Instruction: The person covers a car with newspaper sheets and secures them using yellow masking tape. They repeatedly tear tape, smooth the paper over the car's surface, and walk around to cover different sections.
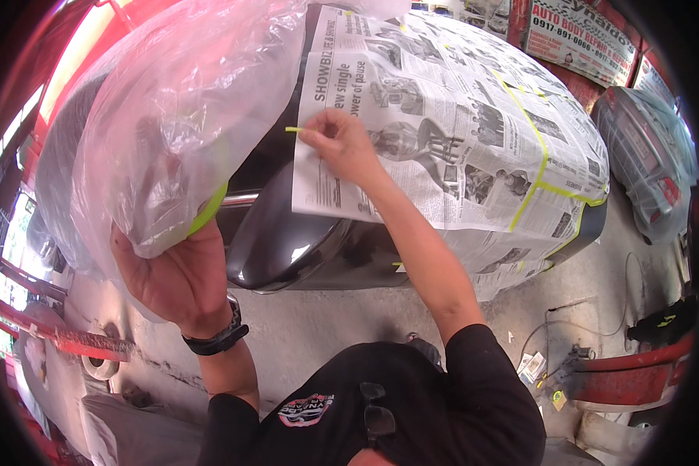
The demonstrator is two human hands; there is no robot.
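Observation:
My right hand (335, 144) is closed in a pinch at the left edge of a newspaper sheet (396, 93). A short end of yellow-green masking tape (293, 129) sticks out from its fingertips. My left hand (175, 272) is palm up at the lower edge of the clear plastic sheeting (186, 93), its fingers partly hidden by the film. Against that hand rests a roll of yellow-green masking tape (212, 208), only its curved edge showing. Between both hands lies a glossy dark car panel with a side mirror (287, 241), partly covered by the newspaper.
More strips of yellow-green tape (542, 159) join the newspapers on the car. Another plastic-covered car (648, 163) stands at the right. A red metal stand (629, 380) and a thin hose (625, 303) are on the floor at right; a red beam (93, 342) is at left.

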